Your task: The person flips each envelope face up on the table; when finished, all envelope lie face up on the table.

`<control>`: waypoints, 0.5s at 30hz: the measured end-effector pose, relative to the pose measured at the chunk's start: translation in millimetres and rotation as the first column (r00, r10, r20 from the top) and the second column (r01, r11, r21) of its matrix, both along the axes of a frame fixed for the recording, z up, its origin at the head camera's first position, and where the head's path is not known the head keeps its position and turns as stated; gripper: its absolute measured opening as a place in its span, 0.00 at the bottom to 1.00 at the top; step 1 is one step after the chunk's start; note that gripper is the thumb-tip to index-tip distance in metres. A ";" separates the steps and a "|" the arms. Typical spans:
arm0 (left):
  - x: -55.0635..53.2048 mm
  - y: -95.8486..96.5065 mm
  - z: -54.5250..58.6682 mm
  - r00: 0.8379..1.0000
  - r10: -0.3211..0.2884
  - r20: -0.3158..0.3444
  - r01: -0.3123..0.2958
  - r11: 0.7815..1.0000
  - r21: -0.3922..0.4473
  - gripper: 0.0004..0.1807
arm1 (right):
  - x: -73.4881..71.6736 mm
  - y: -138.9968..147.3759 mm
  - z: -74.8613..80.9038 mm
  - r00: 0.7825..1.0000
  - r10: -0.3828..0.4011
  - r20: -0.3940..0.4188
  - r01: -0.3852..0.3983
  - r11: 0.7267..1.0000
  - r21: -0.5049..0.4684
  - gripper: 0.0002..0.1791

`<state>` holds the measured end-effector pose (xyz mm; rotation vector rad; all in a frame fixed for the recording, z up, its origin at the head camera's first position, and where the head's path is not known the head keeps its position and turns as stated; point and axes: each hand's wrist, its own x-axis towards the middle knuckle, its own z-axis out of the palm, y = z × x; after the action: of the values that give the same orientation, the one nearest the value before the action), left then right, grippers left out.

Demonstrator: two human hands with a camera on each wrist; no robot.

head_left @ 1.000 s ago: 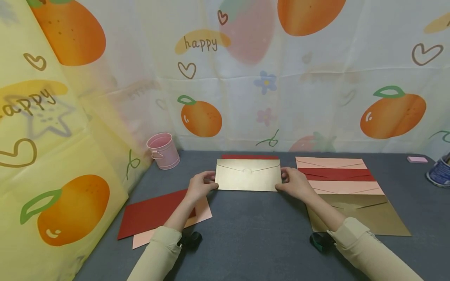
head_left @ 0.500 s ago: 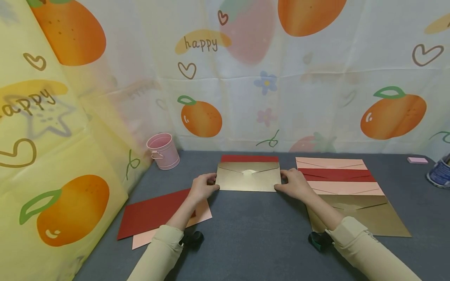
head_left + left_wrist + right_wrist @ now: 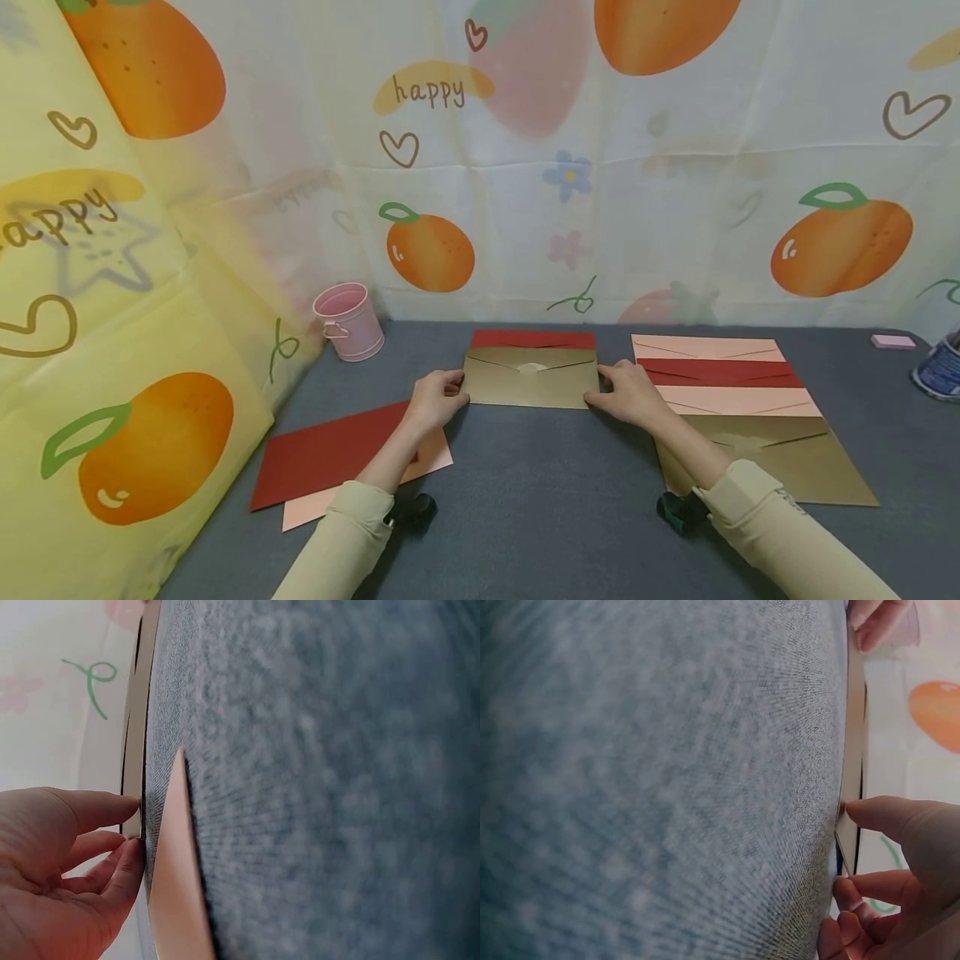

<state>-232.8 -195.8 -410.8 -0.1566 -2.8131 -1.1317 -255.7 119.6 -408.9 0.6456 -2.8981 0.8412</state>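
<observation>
A gold envelope (image 3: 531, 388) with a pointed flap lies at the middle of the table, overlapping a red envelope (image 3: 534, 338) whose upper strip shows behind it. My left hand (image 3: 437, 400) pinches its left edge near the lower corner. Across from it, my right hand (image 3: 628, 392) holds the right edge between thumb and fingers. In the left wrist view the thumb and fingertips of the left hand (image 3: 71, 862) meet at the thin gold edge (image 3: 136, 742). The right wrist view has the right thumb on the envelope's face (image 3: 853, 742), with fingers curled at its side.
On the right, pink, red and gold envelopes (image 3: 750, 458) overlap in a column. Another red envelope (image 3: 322, 458) and a pink one (image 3: 303, 510) lie at left. A pink bucket (image 3: 349, 325) stands behind, a pink eraser-like block (image 3: 892, 342) and a blue pot (image 3: 937, 371) at far right.
The gold envelope's top edge has come down, so more of the red envelope behind it shows and its bright sheen has dulled. Both hands keep their hold, nearly in place.
</observation>
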 end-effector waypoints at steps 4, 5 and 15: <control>0.3 0.7 -0.9 1.000 -0.018 -0.015 0.018 1.000 -0.005 0.23 | 0.6 -0.6 -0.5 1.000 0.001 -0.001 -0.001 0.999 0.035 0.31; 0.4 0.8 -1.0 1.000 -0.022 -0.016 0.022 1.000 -0.003 0.23 | 0.7 -0.8 -0.6 1.000 -0.001 0.000 0.001 0.999 0.048 0.32; 3.3 2.1 0.5 0.999 -0.031 -0.021 0.031 0.999 -0.010 0.23 | 1.1 -3.6 0.0 1.000 -0.028 0.009 0.027 0.992 0.126 0.32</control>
<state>-229.5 -193.7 -410.4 -0.2117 -2.8074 -1.1169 -254.6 116.0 -408.9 0.6105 -2.9810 0.6649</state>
